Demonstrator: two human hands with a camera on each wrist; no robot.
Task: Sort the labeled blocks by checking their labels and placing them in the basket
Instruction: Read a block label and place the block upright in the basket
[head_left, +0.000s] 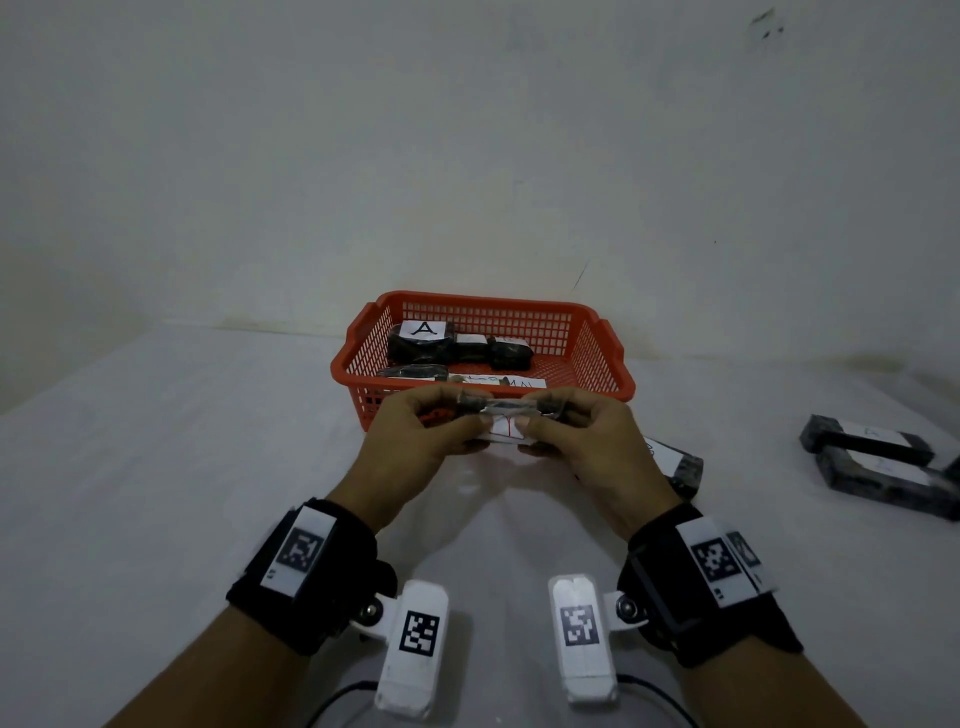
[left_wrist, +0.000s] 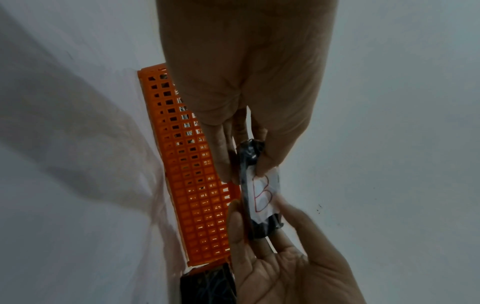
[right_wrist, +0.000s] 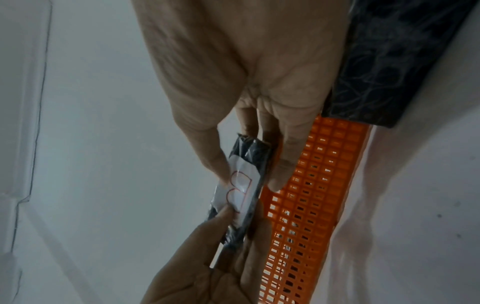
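Both hands, left hand (head_left: 415, 436) and right hand (head_left: 587, 436), pinch the B-labelled block (left_wrist: 259, 193) by its ends before the orange basket (head_left: 602, 358), label tilted up for reading.

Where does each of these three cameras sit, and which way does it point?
Head: worn on the head, facing forward and down at the red plastic mesh basket; both forearms show.
Left wrist: looks along the left hand at the black wrapped block labelled B.
Right wrist: looks along the right hand.
Both wrist views share block, basket and both hands.
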